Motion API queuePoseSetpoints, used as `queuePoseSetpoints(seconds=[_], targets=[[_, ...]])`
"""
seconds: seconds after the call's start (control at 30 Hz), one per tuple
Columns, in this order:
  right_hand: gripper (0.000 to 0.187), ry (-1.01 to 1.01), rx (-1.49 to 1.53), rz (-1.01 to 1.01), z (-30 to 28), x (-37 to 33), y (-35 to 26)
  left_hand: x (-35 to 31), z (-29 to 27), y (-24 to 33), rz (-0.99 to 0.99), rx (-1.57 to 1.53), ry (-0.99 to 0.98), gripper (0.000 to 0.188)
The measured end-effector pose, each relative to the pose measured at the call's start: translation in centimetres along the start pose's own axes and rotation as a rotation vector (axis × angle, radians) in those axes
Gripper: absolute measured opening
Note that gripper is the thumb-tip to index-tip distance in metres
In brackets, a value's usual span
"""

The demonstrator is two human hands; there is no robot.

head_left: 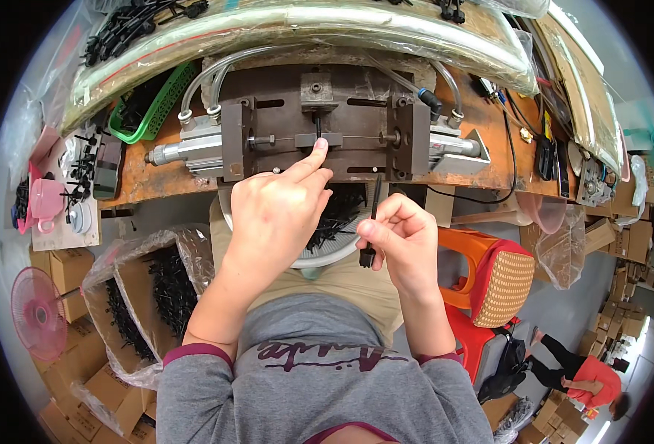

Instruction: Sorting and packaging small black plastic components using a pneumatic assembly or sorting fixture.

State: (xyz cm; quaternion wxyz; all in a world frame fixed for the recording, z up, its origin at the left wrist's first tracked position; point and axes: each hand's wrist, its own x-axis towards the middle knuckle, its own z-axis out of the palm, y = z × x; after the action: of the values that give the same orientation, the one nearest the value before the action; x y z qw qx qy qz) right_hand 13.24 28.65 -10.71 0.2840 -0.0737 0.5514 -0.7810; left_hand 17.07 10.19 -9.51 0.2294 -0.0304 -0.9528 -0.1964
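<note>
My left hand (279, 207) reaches over the front of a dark metal fixture (282, 118). Its index finger is stretched out, the tip on a small grey block (330, 139) at the fixture's middle. A thin black rod-like part (318, 124) stands in that block, below a square metal piece (316, 90); the fingertip partly hides where they meet. Between thumb and fingers my right hand (408, 240) pinches a black plastic stem (375, 203), thin end up and wider ribbed end down. Under both hands, a white basin (327, 260) on my lap holds many black pieces (338, 222).
Metal cylinders (193, 152) (453, 148) with clear hoses flank the fixture on the wooden bench (490, 166). A green basket (153, 107) stands left. Below are a bag-lined box (145, 296) of black parts, a pink fan (39, 312) and chairs (501, 285). Another person (589, 381) bends at far right.
</note>
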Motion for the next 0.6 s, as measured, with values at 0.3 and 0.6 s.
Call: queuePoseSetpoints(seconds=[0.3, 0.6], targets=[[0.017, 0.08, -0.054, -0.069, 0.9, 0.8, -0.3, -1.4, -2.6, 0.7, 0.076, -0.517, 0.003, 0.038], [0.013, -0.051, -0.05, -0.146, 2.2, 1.5, 0.2, -2.8, -2.8, 1.1, 0.222, -0.414, 0.037, 0.03]])
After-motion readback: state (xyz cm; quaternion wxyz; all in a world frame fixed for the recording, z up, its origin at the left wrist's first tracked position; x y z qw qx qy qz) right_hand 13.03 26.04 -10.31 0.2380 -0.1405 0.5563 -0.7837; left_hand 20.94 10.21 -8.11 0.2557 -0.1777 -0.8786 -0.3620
